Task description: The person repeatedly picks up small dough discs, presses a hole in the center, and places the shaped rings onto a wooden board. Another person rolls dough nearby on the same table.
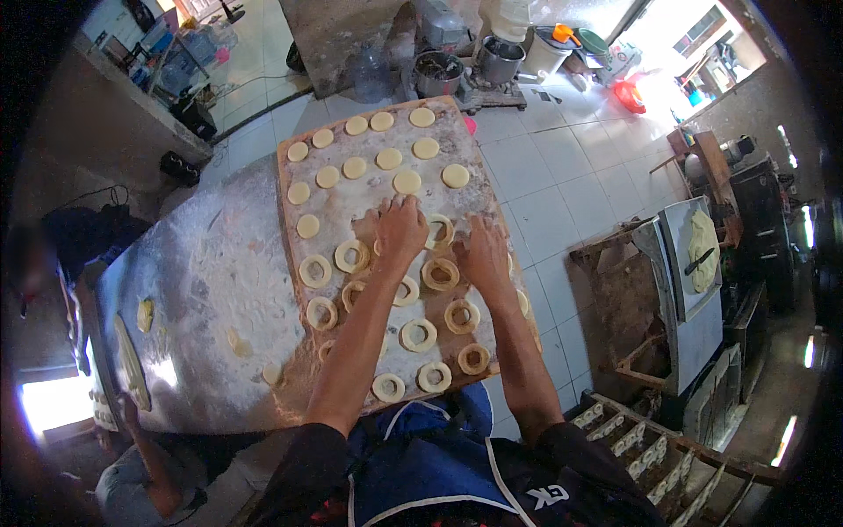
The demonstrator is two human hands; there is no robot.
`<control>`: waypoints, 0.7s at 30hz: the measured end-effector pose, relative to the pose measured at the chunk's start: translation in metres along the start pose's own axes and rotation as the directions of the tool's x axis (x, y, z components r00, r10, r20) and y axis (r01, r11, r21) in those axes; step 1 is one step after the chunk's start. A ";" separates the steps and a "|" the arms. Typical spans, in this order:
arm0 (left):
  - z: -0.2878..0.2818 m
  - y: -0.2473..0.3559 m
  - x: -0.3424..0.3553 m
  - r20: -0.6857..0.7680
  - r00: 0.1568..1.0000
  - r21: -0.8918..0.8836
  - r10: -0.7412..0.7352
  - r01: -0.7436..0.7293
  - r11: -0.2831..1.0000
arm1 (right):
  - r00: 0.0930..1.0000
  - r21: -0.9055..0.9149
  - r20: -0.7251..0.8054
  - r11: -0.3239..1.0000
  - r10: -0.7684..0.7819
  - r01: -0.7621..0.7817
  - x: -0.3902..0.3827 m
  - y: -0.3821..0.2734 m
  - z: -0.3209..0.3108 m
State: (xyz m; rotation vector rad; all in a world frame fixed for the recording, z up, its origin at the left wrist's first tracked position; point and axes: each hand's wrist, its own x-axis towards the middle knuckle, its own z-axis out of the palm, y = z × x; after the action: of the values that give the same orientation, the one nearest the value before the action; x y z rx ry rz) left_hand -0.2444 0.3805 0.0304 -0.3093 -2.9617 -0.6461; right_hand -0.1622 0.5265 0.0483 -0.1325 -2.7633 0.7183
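Observation:
A floured wooden board (pixel 290 189) carries several flat dough rounds at its far end, such as one round (pixel 407 182), and several ring-shaped pieces nearer me, such as one ring (pixel 462 315). My left hand (pixel 400 228) presses down on the board among the rings, fingers spread over the dough. To its right my right hand (pixel 482 250) rests on another piece, next to a ring (pixel 439 231) that lies between the hands. What is under each palm is hidden.
The board lies on a flour-dusted metal table (pixel 211 290) with dough scraps (pixel 237 344). Another person's arm (pixel 145 448) shows at the lower left. Tiled floor, a mixer with metal bowls (pixel 496 60) beyond, wooden racks (pixel 650 439) to the right.

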 end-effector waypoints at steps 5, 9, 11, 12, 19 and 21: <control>-0.012 -0.004 -0.004 0.260 0.960 -0.123 0.105 -0.074 0.990 | 0.956 -0.073 0.185 0.967 -0.229 0.246 -0.005 0.003 0.013; -0.032 -0.037 -0.054 -0.216 0.974 -0.156 0.066 -0.101 0.983 | 0.975 0.061 0.105 0.980 -0.194 0.189 -0.022 -0.031 0.003; -0.049 -0.068 -0.102 -0.339 0.941 -0.293 -0.006 -0.099 0.951 | 0.994 0.186 0.045 0.978 -0.103 0.093 -0.041 -0.052 -0.006; -0.062 -0.093 -0.135 -0.329 0.932 -0.294 -0.149 0.049 0.954 | 0.996 0.202 0.040 0.977 -0.084 0.074 -0.051 -0.062 -0.010; -0.140 -0.234 -0.320 -0.263 0.798 0.080 -0.542 0.578 0.812 | 0.947 0.421 0.269 0.906 -0.177 0.050 -0.126 -0.155 0.027; -0.145 -0.243 -0.329 -0.173 0.865 0.067 -0.472 0.488 0.870 | 0.890 0.475 0.346 0.874 -0.297 0.107 -0.143 -0.191 0.053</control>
State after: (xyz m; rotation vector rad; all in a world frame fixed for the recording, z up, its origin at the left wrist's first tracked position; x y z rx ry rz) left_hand 0.0309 0.0448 0.0195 0.4883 -2.9123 -0.5142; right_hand -0.0441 0.3126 0.0621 0.4574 -2.8252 1.4329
